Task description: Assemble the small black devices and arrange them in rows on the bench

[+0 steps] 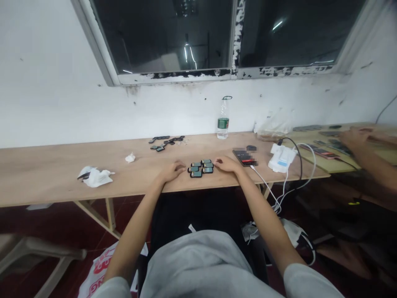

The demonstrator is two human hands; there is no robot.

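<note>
A cluster of several small dark rectangular devices with greenish screens (201,167) lies on the wooden table (56,174) near its front edge. My left hand (173,170) rests on the table just left of the cluster, fingers curled and fingertips touching its left side. My right hand (226,164) rests flat just right of the cluster, fingertips at its edge. Neither hand lifts anything.
More small dark parts (166,142) lie further back. A water bottle (223,122) stands by the wall. A phone (244,157), a white charger with cables (281,159), crumpled tissues (94,176) and a plastic bag (273,126) are around. Another person's arm (369,155) reaches over the right table.
</note>
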